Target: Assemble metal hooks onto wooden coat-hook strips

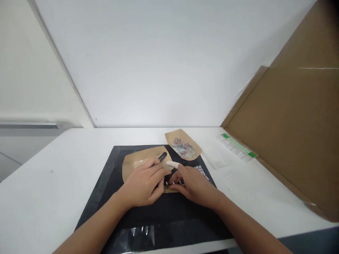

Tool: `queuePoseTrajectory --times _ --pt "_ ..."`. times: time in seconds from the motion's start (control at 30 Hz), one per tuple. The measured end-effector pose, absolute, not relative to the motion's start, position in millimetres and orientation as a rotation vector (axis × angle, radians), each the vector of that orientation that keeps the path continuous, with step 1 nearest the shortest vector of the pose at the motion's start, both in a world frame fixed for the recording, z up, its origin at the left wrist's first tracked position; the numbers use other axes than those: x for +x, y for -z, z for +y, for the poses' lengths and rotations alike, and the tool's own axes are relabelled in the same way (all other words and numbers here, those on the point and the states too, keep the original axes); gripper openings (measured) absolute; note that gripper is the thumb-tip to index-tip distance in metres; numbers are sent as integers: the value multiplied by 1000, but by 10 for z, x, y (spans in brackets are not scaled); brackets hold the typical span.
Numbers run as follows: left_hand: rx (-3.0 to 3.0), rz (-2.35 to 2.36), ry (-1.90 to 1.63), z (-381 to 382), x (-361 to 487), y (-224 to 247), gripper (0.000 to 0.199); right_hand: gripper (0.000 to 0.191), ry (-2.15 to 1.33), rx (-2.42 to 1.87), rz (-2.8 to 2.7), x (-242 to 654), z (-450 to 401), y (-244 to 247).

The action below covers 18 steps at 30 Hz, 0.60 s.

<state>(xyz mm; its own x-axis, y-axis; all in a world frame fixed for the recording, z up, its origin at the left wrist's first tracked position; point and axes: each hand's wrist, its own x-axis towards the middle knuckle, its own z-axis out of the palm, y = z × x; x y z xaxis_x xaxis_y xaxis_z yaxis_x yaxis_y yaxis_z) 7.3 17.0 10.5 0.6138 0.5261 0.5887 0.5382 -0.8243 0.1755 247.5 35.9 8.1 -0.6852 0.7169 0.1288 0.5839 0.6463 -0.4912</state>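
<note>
My left hand [145, 183] is closed with a slim black tool [163, 156], whose rounded end sticks out above the fingers; its kind is not clear. Bent inward beside it, my right hand [194, 183] wears a white finger cot [172, 164] on one finger. Its thumb and fingers come together at a small tan strip [171, 190]; what they pinch is hidden. Small white pieces [173, 183] show between the hands. Behind my left hand, a brown paper tray [129, 162] rests on the black mat [164, 218].
A second brown paper tray [194, 141] holds crumpled clear plastic with red bits. Rows of small white tiles [200, 170] lie right of my right hand. Farther right are a clear plastic sleeve with a green-and-white label [238, 145] and a large cardboard panel [296, 123]. A white wall [159, 70] stands behind.
</note>
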Motion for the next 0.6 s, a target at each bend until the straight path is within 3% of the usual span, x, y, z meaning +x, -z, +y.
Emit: queuePoseTrajectory --times 0.4,0.6 --pt "-2858 -952 896 167 91 -116 17 24 -761 -1105 -2408 2466 340 -66" --pt "-2911 -1102 789 154 85 -126 30 27 -862 -1097 -2369 2465 340 -83"
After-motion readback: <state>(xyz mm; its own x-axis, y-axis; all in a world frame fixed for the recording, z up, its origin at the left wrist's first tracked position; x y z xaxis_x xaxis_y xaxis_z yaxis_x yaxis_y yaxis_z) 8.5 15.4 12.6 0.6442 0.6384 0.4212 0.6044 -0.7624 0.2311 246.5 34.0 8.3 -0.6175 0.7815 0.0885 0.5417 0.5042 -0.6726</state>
